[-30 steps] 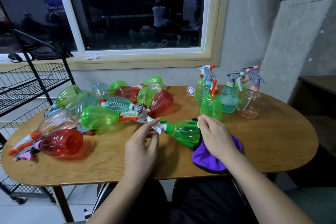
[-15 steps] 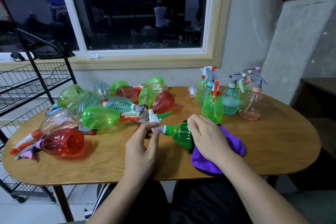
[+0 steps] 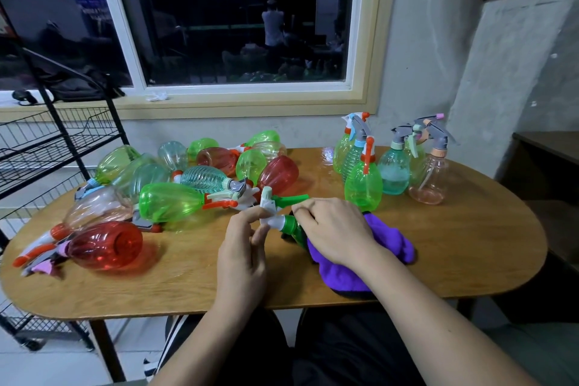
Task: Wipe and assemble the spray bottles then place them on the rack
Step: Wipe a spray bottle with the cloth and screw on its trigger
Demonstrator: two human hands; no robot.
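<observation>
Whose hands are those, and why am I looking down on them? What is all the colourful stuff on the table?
The camera sits on a person's head, so you look down at their own two hands. The left hand pinches the white sprayer top of a green bottle. The right hand grips that bottle, with a purple cloth under it for wiping. On the wooden table many bottles lie on their sides, like the red bottle. The upright bottles stand together on the right. The black wire rack stands at the left.
</observation>
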